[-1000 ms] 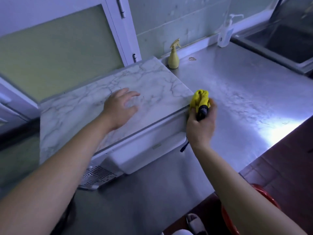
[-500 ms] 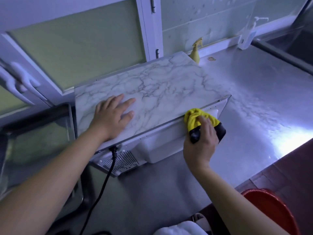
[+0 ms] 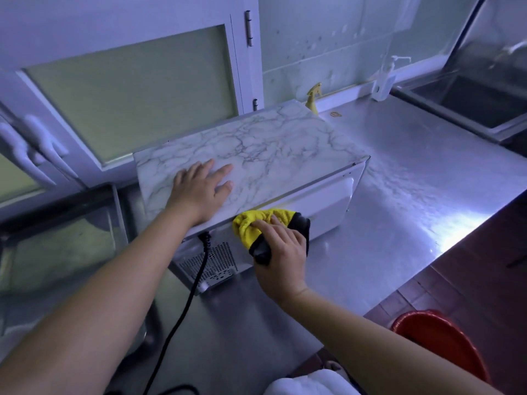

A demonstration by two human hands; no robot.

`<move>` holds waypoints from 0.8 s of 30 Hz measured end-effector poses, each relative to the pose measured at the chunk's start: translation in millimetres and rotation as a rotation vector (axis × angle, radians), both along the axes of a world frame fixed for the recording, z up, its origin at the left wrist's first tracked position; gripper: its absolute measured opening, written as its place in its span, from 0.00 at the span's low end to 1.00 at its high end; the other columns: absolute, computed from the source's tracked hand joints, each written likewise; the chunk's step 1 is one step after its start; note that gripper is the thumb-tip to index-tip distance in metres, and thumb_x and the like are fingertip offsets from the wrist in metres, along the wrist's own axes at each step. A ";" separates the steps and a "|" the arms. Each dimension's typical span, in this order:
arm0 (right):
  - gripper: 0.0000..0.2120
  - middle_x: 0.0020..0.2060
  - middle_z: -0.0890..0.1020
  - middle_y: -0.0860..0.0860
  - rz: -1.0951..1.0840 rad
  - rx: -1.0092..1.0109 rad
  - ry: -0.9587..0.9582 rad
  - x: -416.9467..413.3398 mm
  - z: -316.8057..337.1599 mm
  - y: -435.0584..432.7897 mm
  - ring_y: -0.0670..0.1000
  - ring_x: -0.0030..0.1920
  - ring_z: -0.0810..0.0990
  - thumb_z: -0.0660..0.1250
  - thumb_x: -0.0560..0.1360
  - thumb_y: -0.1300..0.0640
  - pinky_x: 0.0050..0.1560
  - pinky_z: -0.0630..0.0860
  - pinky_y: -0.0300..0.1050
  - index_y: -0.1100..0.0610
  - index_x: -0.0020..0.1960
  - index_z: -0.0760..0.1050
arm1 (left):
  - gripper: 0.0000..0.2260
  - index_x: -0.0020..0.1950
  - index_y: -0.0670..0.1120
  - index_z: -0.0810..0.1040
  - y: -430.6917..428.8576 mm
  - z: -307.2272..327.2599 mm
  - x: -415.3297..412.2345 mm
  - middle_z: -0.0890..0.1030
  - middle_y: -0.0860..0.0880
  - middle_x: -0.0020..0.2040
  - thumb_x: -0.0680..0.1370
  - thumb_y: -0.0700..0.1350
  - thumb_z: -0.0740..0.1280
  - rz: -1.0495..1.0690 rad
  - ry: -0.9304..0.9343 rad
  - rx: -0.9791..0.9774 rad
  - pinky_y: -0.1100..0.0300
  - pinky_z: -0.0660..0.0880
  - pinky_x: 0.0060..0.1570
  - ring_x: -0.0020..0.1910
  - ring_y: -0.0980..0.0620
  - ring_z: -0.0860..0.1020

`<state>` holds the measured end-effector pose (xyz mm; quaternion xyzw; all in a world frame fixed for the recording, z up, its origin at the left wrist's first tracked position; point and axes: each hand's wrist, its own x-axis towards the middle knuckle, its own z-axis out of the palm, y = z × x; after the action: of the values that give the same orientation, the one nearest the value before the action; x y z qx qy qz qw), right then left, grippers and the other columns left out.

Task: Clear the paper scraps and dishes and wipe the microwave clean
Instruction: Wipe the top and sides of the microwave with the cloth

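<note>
On the counter point(image 3: 399, 195), toward its back edge, stands the microwave point(image 3: 271, 149). The left hand point(image 3: 199, 192) lies flat on its top, fingers spread. The right hand point(image 3: 281, 252) grips a yellow cloth point(image 3: 256, 223) against its near side.

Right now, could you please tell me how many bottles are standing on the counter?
2. A yellow spray bottle stands behind the microwave's far corner; a clear pump bottle stands by the wall beside the sink. The microwave may hide others.
</note>
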<state>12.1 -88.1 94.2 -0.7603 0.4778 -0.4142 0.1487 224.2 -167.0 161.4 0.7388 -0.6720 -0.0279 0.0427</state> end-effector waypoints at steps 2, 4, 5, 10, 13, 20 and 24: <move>0.23 0.57 0.83 0.46 0.051 0.104 -0.070 -9.0 9.0 -0.2 0.49 0.63 0.78 0.72 0.65 0.63 0.59 0.73 0.49 0.50 0.59 0.79 | 0.23 0.78 0.64 0.56 0.7 0.4 -0.6 0.54 0.50 0.82 0.82 0.62 0.50 -0.006 0.017 -0.001 0.45 0.47 0.76 0.80 0.47 0.52; 0.19 0.53 0.84 0.43 0.186 0.373 -0.297 -25.8 25.0 -8.1 0.47 0.54 0.81 0.74 0.70 0.63 0.56 0.76 0.46 0.48 0.57 0.80 | 0.23 0.78 0.64 0.59 1.1 1.3 -1.4 0.56 0.50 0.81 0.82 0.62 0.51 0.002 0.045 -0.004 0.45 0.48 0.76 0.79 0.46 0.53; 0.17 0.51 0.85 0.44 0.279 0.542 -0.463 -36.3 34.4 -11.2 0.49 0.50 0.82 0.73 0.72 0.65 0.52 0.78 0.47 0.48 0.57 0.81 | 0.22 0.78 0.63 0.61 2.2 2.8 -2.6 0.58 0.49 0.81 0.83 0.61 0.52 0.014 0.061 -0.010 0.46 0.49 0.76 0.79 0.46 0.55; 0.13 0.53 0.86 0.55 0.233 0.845 -0.928 -91.9 40.6 -10.9 0.56 0.54 0.85 0.74 0.73 0.61 0.53 0.81 0.50 0.54 0.57 0.83 | 0.12 0.61 0.45 0.82 32.8 17.5 -41.1 0.79 0.44 0.64 0.79 0.41 0.67 -0.071 0.341 -0.368 0.50 0.68 0.67 0.65 0.43 0.75; 0.20 0.54 0.86 0.57 0.140 0.894 -1.046 -109.6 34.5 -2.5 0.58 0.54 0.85 0.74 0.70 0.54 0.47 0.83 0.49 0.55 0.61 0.81 | 0.05 0.49 0.52 0.83 84.3 14.0 -96.6 0.83 0.57 0.48 0.76 0.45 0.69 -0.200 0.743 -0.431 0.62 0.77 0.53 0.50 0.56 0.81; 0.12 0.55 0.85 0.60 0.171 0.948 -1.022 -120.4 38.2 22.0 0.60 0.54 0.85 0.64 0.80 0.50 0.45 0.82 0.47 0.51 0.57 0.84 | 0.27 0.63 0.59 0.72 128.9 -24.7 -182.0 0.79 0.59 0.58 0.69 0.50 0.79 -0.003 1.290 -0.110 0.60 0.78 0.56 0.58 0.59 0.78; 0.13 0.53 0.85 0.60 0.111 0.930 -0.950 -136.8 42.8 27.7 0.60 0.53 0.85 0.67 0.75 0.49 0.45 0.83 0.49 0.52 0.54 0.85 | 0.17 0.52 0.60 0.80 130.4 -39.0 -170.7 0.85 0.52 0.50 0.69 0.40 0.73 0.076 1.589 -0.076 0.59 0.80 0.47 0.50 0.53 0.82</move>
<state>-124.6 -60.4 137.1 -0.3752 0.4493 -0.4467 0.6766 53.5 -36.6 122.4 0.5183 -0.4151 -0.5221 0.5352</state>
